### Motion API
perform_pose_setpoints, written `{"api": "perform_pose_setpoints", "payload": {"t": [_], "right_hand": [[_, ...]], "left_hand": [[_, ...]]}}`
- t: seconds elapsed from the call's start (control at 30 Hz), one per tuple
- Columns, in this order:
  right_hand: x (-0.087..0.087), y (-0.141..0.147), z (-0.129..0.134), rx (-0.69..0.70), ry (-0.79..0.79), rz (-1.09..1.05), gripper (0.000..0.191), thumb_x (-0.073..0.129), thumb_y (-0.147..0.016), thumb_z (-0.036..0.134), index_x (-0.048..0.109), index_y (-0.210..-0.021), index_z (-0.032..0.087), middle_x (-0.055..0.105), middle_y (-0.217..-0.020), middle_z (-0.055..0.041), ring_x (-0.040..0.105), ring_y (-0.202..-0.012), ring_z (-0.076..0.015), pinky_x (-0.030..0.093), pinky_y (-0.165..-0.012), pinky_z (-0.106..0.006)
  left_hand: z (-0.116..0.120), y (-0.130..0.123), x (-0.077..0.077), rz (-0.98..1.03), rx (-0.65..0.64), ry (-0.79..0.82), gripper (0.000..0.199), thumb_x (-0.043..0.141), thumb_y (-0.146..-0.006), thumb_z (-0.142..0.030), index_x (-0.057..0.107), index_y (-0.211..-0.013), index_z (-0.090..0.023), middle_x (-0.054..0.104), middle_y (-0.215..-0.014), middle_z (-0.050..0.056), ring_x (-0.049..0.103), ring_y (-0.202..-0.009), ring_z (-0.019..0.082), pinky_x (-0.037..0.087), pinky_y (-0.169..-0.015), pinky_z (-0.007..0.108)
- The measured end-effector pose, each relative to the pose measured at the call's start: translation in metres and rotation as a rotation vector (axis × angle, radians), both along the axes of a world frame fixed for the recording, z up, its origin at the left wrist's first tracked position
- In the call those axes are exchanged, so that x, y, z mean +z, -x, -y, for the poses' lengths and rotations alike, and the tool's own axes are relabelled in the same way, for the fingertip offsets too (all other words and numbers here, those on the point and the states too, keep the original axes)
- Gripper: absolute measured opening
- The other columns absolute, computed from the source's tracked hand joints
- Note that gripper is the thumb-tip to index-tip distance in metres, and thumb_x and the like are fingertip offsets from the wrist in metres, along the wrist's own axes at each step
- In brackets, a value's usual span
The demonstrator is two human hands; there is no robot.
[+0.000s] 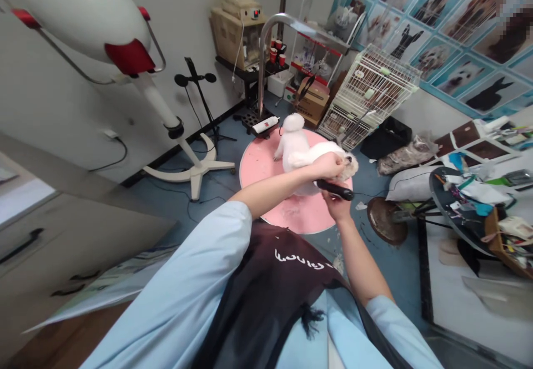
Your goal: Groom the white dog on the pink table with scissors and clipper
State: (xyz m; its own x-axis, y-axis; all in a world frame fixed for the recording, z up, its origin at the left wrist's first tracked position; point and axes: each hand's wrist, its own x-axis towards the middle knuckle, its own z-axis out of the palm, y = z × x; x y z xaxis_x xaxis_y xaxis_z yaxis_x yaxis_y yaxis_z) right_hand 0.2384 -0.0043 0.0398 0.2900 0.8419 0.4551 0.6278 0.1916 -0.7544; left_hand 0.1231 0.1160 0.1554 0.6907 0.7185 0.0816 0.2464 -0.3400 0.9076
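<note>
A white, close-trimmed dog (297,150) is on a round pink grooming table (262,166). My left hand (330,165) is closed on the dog's fluffy, cream-coloured end at the right, where a dark spot shows. Whether that spot is the nose or an eye, I cannot tell. Just below, my right hand (336,205) grips a black hair clipper (335,190) lying crosswise near the dog. The clipper's blade end is hidden by my left hand and the dog. Loose clipped fur lies on the table's near part.
A metal grooming arm (263,64) arches over the table's far side. By its base, a white clipper (265,125) rests on a black holder. A dryer stand (200,169) is left, wire cages (358,100) behind, and a cluttered round side table (441,191) right.
</note>
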Motion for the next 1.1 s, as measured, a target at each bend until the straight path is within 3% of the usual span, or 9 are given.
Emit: {"api": "perform_pose_setpoints", "payload": {"t": [0.13, 0.33, 0.53, 0.6, 0.73, 0.9, 1.0, 1.1], "right_hand": [[-0.005, 0.013, 0.004, 0.156, 0.091, -0.021, 0.046, 0.077, -0.075, 0.062, 0.068, -0.103, 0.025, 0.077, -0.103, -0.0105, 0.074, -0.094, -0.0299, 0.062, -0.085, -0.05], [0.013, -0.006, 0.004, 0.052, -0.063, 0.012, 0.043, 0.075, -0.079, 0.059, 0.067, -0.104, 0.025, 0.077, -0.109, -0.0117, 0.073, -0.106, -0.031, 0.059, -0.098, -0.053], [-0.008, 0.011, 0.005, 0.254, 0.12, 0.014, 0.043, 0.073, -0.078, 0.058, 0.068, -0.105, 0.025, 0.08, -0.106, -0.0113, 0.076, -0.099, -0.0313, 0.063, -0.09, -0.052], [-0.007, 0.01, 0.01, 0.236, 0.077, 0.017, 0.041, 0.074, -0.08, 0.056, 0.068, -0.106, 0.025, 0.079, -0.106, -0.0111, 0.076, -0.099, -0.0308, 0.063, -0.091, -0.051], [0.003, 0.0, 0.005, 0.218, -0.04, 0.013, 0.043, 0.076, -0.083, 0.051, 0.066, -0.116, 0.026, 0.075, -0.123, -0.013, 0.071, -0.117, -0.0322, 0.058, -0.102, -0.053], [-0.029, 0.015, -0.001, 0.403, 0.09, -0.064, 0.04, 0.075, -0.084, 0.05, 0.065, -0.113, 0.025, 0.073, -0.126, -0.0152, 0.072, -0.116, -0.0319, 0.059, -0.098, -0.051], [-0.039, 0.005, 0.006, 0.372, 0.083, -0.126, 0.039, 0.077, -0.082, 0.049, 0.064, -0.109, 0.024, 0.076, -0.114, -0.0131, 0.075, -0.105, -0.0296, 0.061, -0.094, -0.049], [-0.023, -0.022, 0.004, 0.292, -0.045, -0.17, 0.037, 0.08, -0.081, 0.045, 0.062, -0.107, 0.026, 0.077, -0.113, -0.0114, 0.074, -0.109, -0.0305, 0.059, -0.1, -0.052]], "left_hand": [[0.001, -0.002, -0.005, 0.014, 0.02, 0.02, 0.036, 0.057, -0.087, -0.017, 0.045, -0.054, -0.017, 0.045, -0.051, -0.002, 0.038, -0.051, 0.009, 0.028, -0.053, 0.026], [0.001, 0.001, -0.011, 0.053, 0.024, 0.032, 0.027, 0.057, -0.083, -0.013, 0.051, -0.057, -0.016, 0.051, -0.054, -0.002, 0.043, -0.053, 0.01, 0.031, -0.055, 0.025], [0.004, 0.015, -0.004, 0.058, 0.088, 0.039, 0.033, 0.057, -0.084, -0.012, 0.045, -0.054, -0.017, 0.045, -0.051, -0.004, 0.039, -0.051, 0.008, 0.029, -0.054, 0.025], [0.005, 0.02, -0.004, 0.06, 0.094, 0.052, 0.031, 0.057, -0.084, -0.012, 0.047, -0.055, -0.016, 0.046, -0.052, -0.004, 0.039, -0.051, 0.008, 0.028, -0.054, 0.025], [0.007, 0.027, -0.007, 0.069, 0.139, 0.041, 0.029, 0.059, -0.081, -0.01, 0.048, -0.055, -0.016, 0.047, -0.053, -0.004, 0.041, -0.054, 0.008, 0.03, -0.056, 0.024], [0.011, 0.029, -0.012, 0.05, 0.198, 0.062, 0.027, 0.057, -0.081, -0.012, 0.052, -0.054, -0.015, 0.052, -0.052, -0.002, 0.043, -0.053, 0.009, 0.03, -0.054, 0.025], [0.016, 0.028, -0.012, 0.08, 0.272, 0.074, 0.028, 0.055, -0.082, -0.013, 0.054, -0.054, -0.015, 0.055, -0.053, -0.001, 0.045, -0.052, 0.009, 0.031, -0.054, 0.025], [0.026, 0.026, -0.011, 0.148, 0.398, 0.147, 0.03, 0.056, -0.082, -0.014, 0.053, -0.052, -0.015, 0.055, -0.052, -0.001, 0.045, -0.052, 0.008, 0.033, -0.055, 0.023]]}}
